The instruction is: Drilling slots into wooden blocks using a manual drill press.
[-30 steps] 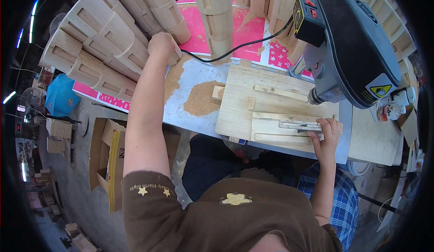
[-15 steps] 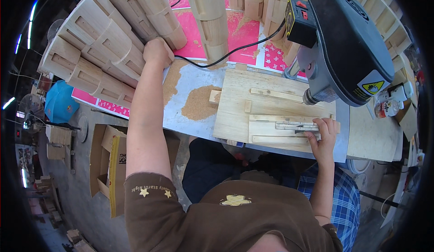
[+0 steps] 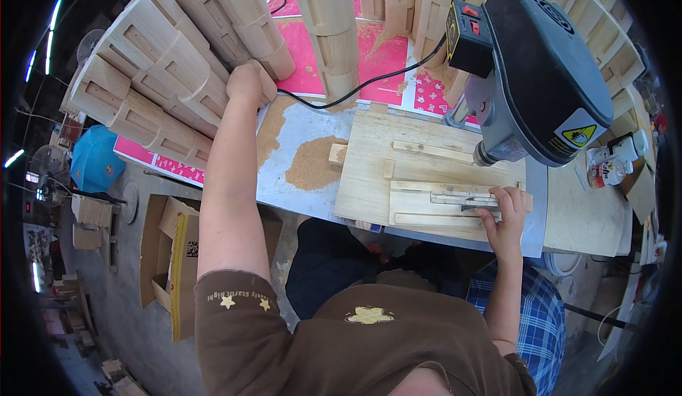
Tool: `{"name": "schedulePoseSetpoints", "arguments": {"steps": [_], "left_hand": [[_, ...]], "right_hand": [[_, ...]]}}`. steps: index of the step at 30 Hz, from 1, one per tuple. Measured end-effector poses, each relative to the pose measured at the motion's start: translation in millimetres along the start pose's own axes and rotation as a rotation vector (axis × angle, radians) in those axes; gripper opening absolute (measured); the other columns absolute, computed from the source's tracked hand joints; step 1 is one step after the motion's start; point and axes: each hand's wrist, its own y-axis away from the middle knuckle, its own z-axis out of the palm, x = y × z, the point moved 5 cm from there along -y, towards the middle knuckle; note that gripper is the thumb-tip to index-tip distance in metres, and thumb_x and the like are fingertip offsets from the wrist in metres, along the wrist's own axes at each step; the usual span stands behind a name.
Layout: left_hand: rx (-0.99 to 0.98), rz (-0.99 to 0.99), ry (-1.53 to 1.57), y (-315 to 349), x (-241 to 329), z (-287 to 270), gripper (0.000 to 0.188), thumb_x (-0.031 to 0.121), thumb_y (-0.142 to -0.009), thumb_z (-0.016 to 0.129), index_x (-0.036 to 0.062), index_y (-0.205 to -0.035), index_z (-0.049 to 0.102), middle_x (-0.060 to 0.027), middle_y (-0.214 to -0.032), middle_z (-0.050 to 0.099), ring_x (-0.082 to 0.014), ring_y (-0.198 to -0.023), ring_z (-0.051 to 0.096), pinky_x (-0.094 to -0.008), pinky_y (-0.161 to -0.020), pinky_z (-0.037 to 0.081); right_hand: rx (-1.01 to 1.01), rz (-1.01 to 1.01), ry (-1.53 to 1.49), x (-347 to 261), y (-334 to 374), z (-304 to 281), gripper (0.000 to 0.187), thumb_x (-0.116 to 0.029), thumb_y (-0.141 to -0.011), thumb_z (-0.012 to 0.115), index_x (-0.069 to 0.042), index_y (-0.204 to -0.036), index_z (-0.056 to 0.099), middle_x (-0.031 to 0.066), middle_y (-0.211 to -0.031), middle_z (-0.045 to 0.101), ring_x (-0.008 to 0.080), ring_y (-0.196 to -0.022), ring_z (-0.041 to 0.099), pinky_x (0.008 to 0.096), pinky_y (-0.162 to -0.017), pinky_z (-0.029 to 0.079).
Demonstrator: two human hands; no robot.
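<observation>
My left arm reaches far forward to the foot of the stacked wooden blocks on the left. There my left hand is closed around a pale, rounded wooden block; its fingertips are hidden. On the right, my right hand bends over the end of a wooden jig with raised rails. Its thumb and fingers pinch a narrow, pale grooved strip lying between the rails. A small dark part shows by the thumb. Above the board, the drill press has its chuck behind my right hand.
Tall columns of slotted wooden blocks curve round the back and left. A black cable crosses behind the board. Sawdust lies on the metal top. Bottles stand at right, and an open carton is below on the left.
Almost nothing differs. The whole view has shifted very slightly, while both hands keep their places at the block stack and the jig.
</observation>
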Motion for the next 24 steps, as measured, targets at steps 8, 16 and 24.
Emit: {"name": "schedulePoseSetpoints", "arguments": {"steps": [8,16,24], "left_hand": [[-0.206,-0.024,-0.027,17.0,33.3,-22.4,0.027,0.015,-0.083,0.048,0.0038,-0.1,0.066,-0.0181,-0.107,0.063,-0.0324,-0.1,0.061,-0.041,-0.084,0.05],[-0.203,0.018,0.017,28.2,22.9,-24.3,0.026,0.012,-0.082,0.048,0.0055,-0.099,0.067,-0.0177,-0.107,0.063,-0.0312,-0.1,0.061,-0.0401,-0.084,0.05],[0.26,-0.019,0.311,64.6,9.5,6.0,0.019,0.009,-0.082,0.049,0.0023,-0.091,0.064,-0.0169,-0.095,0.065,-0.0334,-0.089,0.063,-0.0432,-0.077,0.051]], "right_hand": [[-0.004,0.018,0.03,-1.9,2.2,-2.8,0.04,-0.015,-0.063,0.075,-0.005,-0.098,0.058,0.0112,-0.094,0.054,0.0308,-0.09,0.048,0.0409,-0.081,0.037],[0.054,-0.326,-0.212,-114.2,-25.6,-25.9,0.028,-0.015,-0.07,0.071,-0.005,-0.092,0.058,0.0076,-0.094,0.056,0.0282,-0.089,0.05,0.0485,-0.088,0.035],[-0.575,-0.28,-0.316,-202.0,-145.8,188.7,0.034,-0.014,-0.077,0.064,0.001,-0.106,0.055,0.0212,-0.099,0.057,0.0391,-0.097,0.055,0.0437,-0.082,0.046]]}}
